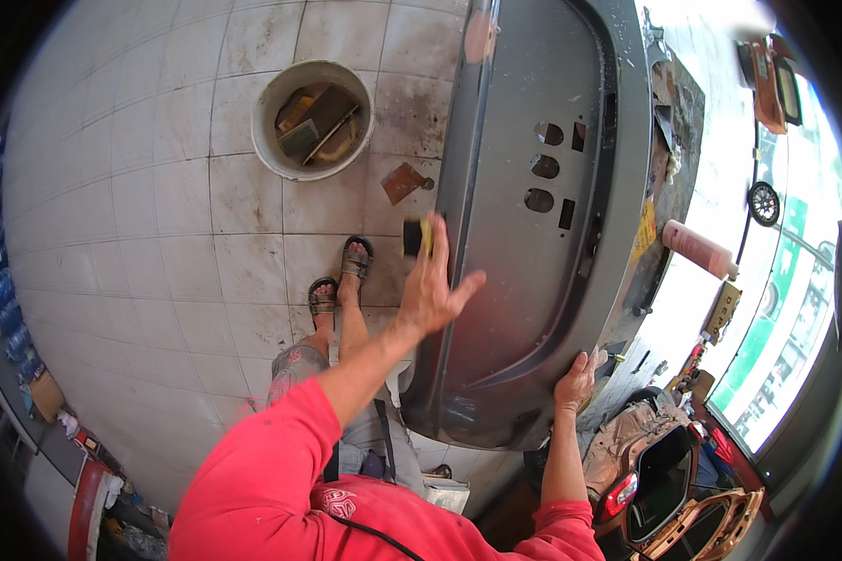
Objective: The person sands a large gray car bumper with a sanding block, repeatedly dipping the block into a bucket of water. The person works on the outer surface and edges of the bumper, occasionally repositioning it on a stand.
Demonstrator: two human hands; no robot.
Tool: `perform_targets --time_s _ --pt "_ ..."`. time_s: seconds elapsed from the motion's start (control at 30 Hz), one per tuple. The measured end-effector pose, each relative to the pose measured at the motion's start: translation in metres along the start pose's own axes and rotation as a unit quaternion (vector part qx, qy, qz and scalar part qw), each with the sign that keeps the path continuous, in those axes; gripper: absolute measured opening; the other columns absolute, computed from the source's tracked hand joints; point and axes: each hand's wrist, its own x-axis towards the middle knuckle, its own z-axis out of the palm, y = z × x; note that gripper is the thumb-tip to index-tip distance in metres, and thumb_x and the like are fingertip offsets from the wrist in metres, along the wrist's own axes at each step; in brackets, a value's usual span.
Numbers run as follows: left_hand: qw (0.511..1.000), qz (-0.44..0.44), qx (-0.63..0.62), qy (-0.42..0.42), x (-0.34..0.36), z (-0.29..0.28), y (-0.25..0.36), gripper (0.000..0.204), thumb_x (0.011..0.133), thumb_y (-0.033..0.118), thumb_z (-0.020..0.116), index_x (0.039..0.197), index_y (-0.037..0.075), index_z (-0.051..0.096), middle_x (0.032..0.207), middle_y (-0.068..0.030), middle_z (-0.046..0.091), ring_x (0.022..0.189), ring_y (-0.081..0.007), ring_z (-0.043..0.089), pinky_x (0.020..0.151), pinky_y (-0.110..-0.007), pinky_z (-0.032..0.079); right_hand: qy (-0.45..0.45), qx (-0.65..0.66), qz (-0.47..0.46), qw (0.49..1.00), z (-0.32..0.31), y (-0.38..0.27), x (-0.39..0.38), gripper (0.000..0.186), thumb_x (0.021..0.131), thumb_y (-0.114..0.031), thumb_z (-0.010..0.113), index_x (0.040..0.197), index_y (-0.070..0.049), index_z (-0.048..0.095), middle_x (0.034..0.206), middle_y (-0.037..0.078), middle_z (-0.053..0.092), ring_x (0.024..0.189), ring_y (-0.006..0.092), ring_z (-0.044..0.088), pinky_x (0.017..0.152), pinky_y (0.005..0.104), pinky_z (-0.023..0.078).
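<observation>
A grey car body panel (515,280), with rounded and rectangular cut-outs, lies in front of me on a stand. My left hand (428,285) is at the panel's left edge, thumb spread away and fingers stretched along a small black-and-yellow sanding block (413,237). The block sits at the fingertips, slightly blurred, just off the panel's side. At the near right corner, my right hand (575,381) grips the panel's rim; some of its fingers are hidden beneath the edge.
A round bucket (262,126) on the tiled floor holds several blocks and pads. Near it lies a brown sandpaper sheet (403,184). Two sandalled feet (354,262) stand left of the panel. A pink bottle (697,248) lies beyond its right side; car parts (664,477) fill the lower right.
</observation>
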Motion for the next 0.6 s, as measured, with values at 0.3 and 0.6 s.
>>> perform_targets --time_s 0.3,0.6 --pt "0.997 -0.070 -0.020 0.023 0.202 -0.022 0.000 0.116 0.098 0.059 0.071 0.165 -0.015 0.012 0.169 -0.0432 0.018 0.162 -0.0510 0.018 0.132 -0.048 0.021 -0.007 0.030 0.013 0.999 -0.005 -0.025 0.005 0.085 0.107 -0.071 0.035 0.160 -0.006 0.049 0.143 0.029 0.065 0.125 0.0495 0.065 0.101 0.0522 0.052" --pt "0.986 0.092 0.077 -0.114 -0.036 -0.014 -0.028 0.099 0.105 0.045 0.064 0.170 -0.005 0.009 0.175 -0.0347 0.013 0.162 -0.0524 0.017 0.130 -0.053 0.026 -0.001 0.029 0.074 0.997 -0.010 -0.039 0.014 0.090 0.108 -0.073 0.032 0.158 0.000 0.049 0.153 0.027 0.058 0.139 0.0454 0.058 0.112 0.0470 0.047"
